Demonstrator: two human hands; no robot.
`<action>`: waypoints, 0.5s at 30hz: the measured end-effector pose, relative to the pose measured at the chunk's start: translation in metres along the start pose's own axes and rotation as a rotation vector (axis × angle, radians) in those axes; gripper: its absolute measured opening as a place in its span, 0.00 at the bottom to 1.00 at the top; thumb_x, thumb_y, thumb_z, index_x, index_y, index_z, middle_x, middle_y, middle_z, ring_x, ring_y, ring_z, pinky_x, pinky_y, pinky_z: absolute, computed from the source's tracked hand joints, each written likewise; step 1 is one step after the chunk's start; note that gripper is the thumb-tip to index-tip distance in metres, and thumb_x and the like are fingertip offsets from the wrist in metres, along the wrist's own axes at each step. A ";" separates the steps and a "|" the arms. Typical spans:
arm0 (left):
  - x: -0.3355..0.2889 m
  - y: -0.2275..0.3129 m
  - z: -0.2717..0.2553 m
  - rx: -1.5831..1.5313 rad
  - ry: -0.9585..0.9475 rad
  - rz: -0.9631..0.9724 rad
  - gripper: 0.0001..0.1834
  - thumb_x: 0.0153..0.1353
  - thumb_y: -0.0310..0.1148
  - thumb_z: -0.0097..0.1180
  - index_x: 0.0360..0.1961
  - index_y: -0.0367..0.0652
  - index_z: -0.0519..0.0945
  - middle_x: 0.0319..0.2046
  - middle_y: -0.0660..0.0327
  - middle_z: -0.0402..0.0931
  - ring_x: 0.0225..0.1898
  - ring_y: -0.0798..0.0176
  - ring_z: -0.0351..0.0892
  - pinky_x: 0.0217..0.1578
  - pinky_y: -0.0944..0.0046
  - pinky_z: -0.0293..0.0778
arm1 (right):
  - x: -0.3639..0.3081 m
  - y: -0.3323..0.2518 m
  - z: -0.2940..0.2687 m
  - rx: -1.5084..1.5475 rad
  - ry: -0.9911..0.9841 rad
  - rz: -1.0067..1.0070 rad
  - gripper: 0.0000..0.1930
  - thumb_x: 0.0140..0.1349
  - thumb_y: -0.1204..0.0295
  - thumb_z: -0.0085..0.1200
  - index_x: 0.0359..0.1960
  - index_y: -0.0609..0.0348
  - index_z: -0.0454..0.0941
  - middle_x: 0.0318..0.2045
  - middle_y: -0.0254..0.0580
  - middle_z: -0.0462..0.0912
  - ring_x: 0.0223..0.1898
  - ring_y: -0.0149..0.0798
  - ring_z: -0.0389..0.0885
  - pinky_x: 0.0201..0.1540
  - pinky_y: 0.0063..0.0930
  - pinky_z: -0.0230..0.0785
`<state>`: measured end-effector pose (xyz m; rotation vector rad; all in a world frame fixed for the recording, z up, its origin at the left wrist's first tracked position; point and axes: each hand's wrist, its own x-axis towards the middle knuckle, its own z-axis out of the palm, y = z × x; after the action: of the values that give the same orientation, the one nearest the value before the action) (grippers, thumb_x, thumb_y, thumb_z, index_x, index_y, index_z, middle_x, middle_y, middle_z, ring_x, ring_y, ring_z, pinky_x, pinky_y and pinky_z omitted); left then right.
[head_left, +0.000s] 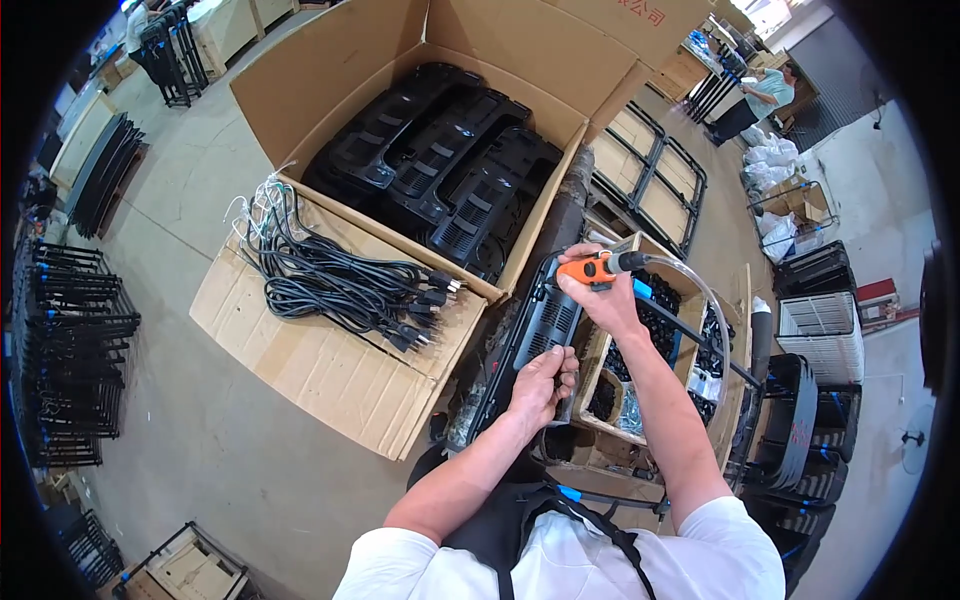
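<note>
Partly hidden, left hand [540,385] grips black panel [535,330]; right hand [600,290] covers orange tool [590,268].

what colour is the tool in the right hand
Orange tool with a black tip, seen in the head view.

White tee, dark apron

Short white sleeves end above the elbows, both forearms bare down to the left hand [540,385] and right hand [600,295]; black apron straps run over the chest, with a blue clip.
</note>
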<state>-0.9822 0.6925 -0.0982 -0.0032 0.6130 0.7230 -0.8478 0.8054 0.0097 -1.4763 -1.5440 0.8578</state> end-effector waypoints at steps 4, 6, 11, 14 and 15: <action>-0.003 0.000 0.003 -0.059 0.056 0.002 0.15 0.80 0.43 0.55 0.52 0.44 0.84 0.35 0.66 0.85 0.29 0.71 0.80 0.30 0.70 0.77 | 0.002 0.005 -0.002 -0.001 0.007 0.002 0.16 0.59 0.73 0.70 0.48 0.61 0.83 0.43 0.37 0.88 0.44 0.31 0.84 0.52 0.29 0.77; -0.003 -0.002 0.003 -0.086 0.063 0.004 0.15 0.79 0.43 0.55 0.52 0.44 0.84 0.35 0.66 0.85 0.30 0.70 0.81 0.29 0.70 0.77 | 0.003 0.008 -0.005 -0.010 0.001 0.029 0.17 0.59 0.73 0.70 0.49 0.60 0.83 0.43 0.37 0.88 0.45 0.31 0.85 0.53 0.29 0.77; -0.001 0.001 0.000 -0.125 0.122 0.028 0.14 0.78 0.44 0.57 0.52 0.45 0.83 0.35 0.66 0.85 0.31 0.68 0.81 0.30 0.69 0.78 | -0.018 -0.010 -0.006 0.007 0.071 0.040 0.22 0.60 0.74 0.70 0.56 0.60 0.80 0.49 0.41 0.89 0.52 0.32 0.86 0.58 0.31 0.78; 0.001 0.007 -0.001 -0.177 0.140 0.052 0.15 0.78 0.45 0.56 0.52 0.45 0.83 0.33 0.68 0.83 0.31 0.69 0.81 0.31 0.69 0.79 | -0.058 -0.036 -0.016 0.224 0.079 0.056 0.25 0.61 0.77 0.69 0.60 0.62 0.75 0.52 0.49 0.88 0.56 0.38 0.85 0.64 0.37 0.77; 0.006 0.009 -0.003 -0.253 0.097 0.074 0.15 0.79 0.45 0.55 0.52 0.45 0.82 0.33 0.68 0.82 0.31 0.69 0.81 0.32 0.69 0.80 | -0.071 -0.040 -0.019 0.225 0.079 0.056 0.25 0.61 0.77 0.69 0.60 0.62 0.75 0.52 0.49 0.88 0.56 0.38 0.85 0.64 0.37 0.77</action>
<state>-0.9862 0.7022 -0.1021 -0.2514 0.6135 0.8720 -0.8492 0.7303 0.0466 -1.3780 -1.3084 0.9614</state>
